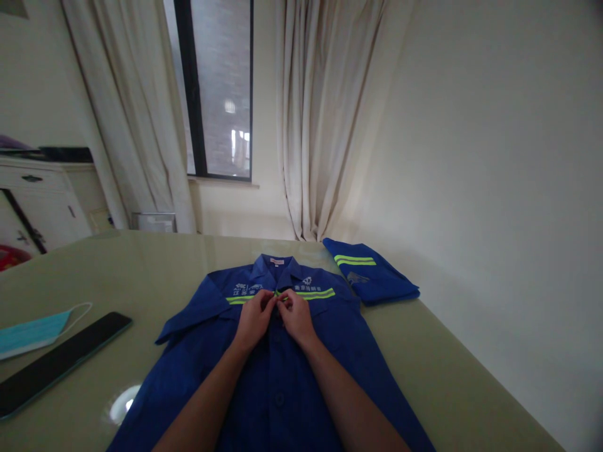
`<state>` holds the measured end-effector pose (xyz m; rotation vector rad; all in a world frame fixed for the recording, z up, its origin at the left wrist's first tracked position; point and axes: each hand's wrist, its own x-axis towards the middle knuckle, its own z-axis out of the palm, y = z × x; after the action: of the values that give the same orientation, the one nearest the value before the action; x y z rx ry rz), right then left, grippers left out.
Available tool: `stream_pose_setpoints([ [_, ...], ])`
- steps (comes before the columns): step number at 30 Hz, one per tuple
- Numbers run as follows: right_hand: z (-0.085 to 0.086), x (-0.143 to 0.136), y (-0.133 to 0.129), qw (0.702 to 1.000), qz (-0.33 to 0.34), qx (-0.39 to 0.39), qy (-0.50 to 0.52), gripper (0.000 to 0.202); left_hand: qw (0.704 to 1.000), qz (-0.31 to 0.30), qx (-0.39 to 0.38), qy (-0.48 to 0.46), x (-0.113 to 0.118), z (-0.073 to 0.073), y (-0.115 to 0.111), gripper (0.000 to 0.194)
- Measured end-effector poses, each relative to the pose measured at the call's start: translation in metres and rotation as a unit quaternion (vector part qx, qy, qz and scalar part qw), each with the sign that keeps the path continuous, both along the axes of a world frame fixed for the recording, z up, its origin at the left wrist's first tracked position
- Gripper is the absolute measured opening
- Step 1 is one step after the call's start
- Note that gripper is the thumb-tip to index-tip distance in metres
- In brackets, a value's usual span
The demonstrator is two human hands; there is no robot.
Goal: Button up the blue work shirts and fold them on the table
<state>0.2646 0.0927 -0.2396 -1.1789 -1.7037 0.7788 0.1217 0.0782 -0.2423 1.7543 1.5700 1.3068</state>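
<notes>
A blue work jacket [254, 376] with a yellow-green reflective stripe and pale lettering lies front up on the table, its collar at the far end. At the chest, my left hand [257, 314] pinches the front edge of the jacket near the stripe. My right hand [294, 312] pinches the cloth right beside it, and the fingertips of both hands nearly meet. The fingers hide the exact spot they hold. Below the hands, dark buttons run down the front placket.
A folded blue garment [377, 276] lies at the table's far right corner. On the left are a black phone [61, 358] and a blue face mask [35, 333]. The wall borders the green table [452, 376] on the right. Curtains [320, 113] hang behind.
</notes>
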Motion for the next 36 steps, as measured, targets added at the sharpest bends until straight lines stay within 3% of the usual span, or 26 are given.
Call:
stream_pose_setpoints([
  [5,0.001,0.002,0.005,0.997,-0.044,0.05,-0.03,0.004,1.0,0.013,-0.007,0.009,-0.002,0.0,0.002,0.017],
  [12,-0.004,0.0,0.007,0.996,-0.037,0.071,-0.04,0.005,0.999,0.036,-0.023,0.001,-0.002,-0.002,0.003,0.014],
  [21,-0.002,0.0,0.01,0.999,-0.043,-0.026,0.01,0.003,0.999,0.002,-0.024,-0.026,-0.002,-0.005,0.004,0.013],
  [25,-0.003,0.0,0.014,0.996,-0.055,-0.063,0.039,0.002,0.997,-0.003,-0.007,0.074,0.003,0.006,-0.006,0.029],
  [29,-0.004,-0.001,0.016,0.992,-0.054,-0.086,0.07,0.003,0.974,-0.023,0.007,0.227,0.006,0.02,-0.013,0.029],
  [36,-0.003,0.003,0.023,0.991,-0.018,-0.105,0.08,0.012,0.965,0.006,-0.02,0.261,0.005,0.021,-0.019,0.022],
])
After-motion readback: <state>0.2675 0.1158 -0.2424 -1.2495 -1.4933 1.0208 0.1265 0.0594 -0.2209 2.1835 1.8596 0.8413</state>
